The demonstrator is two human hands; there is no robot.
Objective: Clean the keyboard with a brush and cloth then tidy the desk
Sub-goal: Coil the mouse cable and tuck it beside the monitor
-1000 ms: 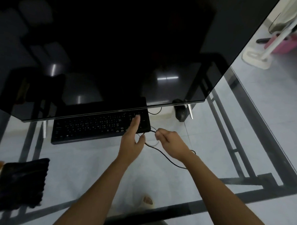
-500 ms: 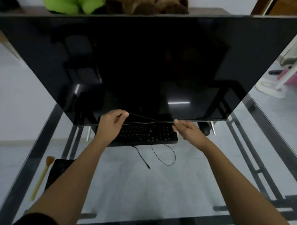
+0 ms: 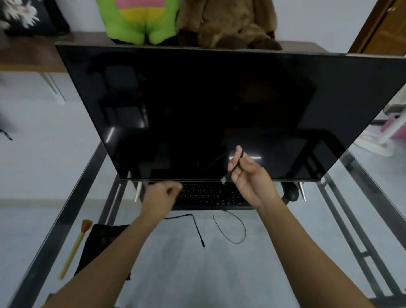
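The black keyboard (image 3: 209, 197) lies on the glass desk (image 3: 173, 280), partly under the monitor's lower edge. My right hand (image 3: 249, 179) is raised in front of the screen and pinches the thin black keyboard cable (image 3: 236, 239), which crosses its forefinger. A taut stretch of cable slants down-left toward my left hand (image 3: 163, 194), a blurred closed fist over the keyboard's left end. More cable lies in a loop on the glass, with a loose plug end (image 3: 203, 245). The yellow-handled brush (image 3: 75, 248) and the black cloth (image 3: 100, 242) lie at the desk's left front.
A large dark monitor (image 3: 222, 108) on metal feet fills the desk's back. A black mouse (image 3: 291, 192) sits right of the keyboard. Plush toys (image 3: 138, 13) stand on a shelf behind. A white stand and a pink tub (image 3: 405, 130) are on the floor, right.
The view has tilted up. My right hand has lifted with the cable from the keyboard's right end to in front of the screen. My left hand has dropped lower over the keyboard.
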